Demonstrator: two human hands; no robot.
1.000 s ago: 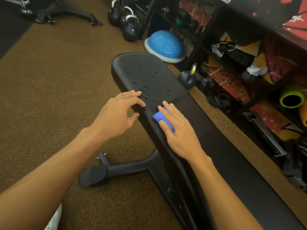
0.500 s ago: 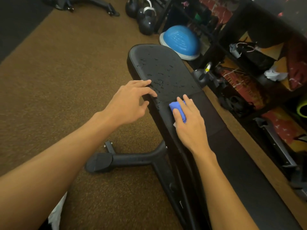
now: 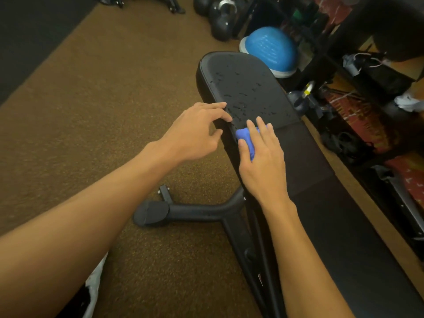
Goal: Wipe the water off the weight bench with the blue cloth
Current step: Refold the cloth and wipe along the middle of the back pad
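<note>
A black padded weight bench point(image 3: 321, 203) runs from the lower right up to the centre. Its far pad point(image 3: 243, 83) is dotted with water drops. My right hand point(image 3: 263, 161) lies flat on a bunched blue cloth point(image 3: 244, 137) and presses it onto the bench at the seam between the two pads, fingers straight. My left hand point(image 3: 195, 131) hovers at the bench's left edge with its fingers loosely spread, fingertips touching the pad's rim, holding nothing.
The bench's black foot bar point(image 3: 183, 213) sticks out left over brown carpet. A blue dome trainer point(image 3: 268, 49) and kettlebells point(image 3: 220, 21) sit beyond the bench's end. Dark shelving with gear point(image 3: 367, 88) lines the right side.
The view has shifted, so the bench sits further right in frame. My right hand and the cloth have slid a little up the bench toward the wet pad.
</note>
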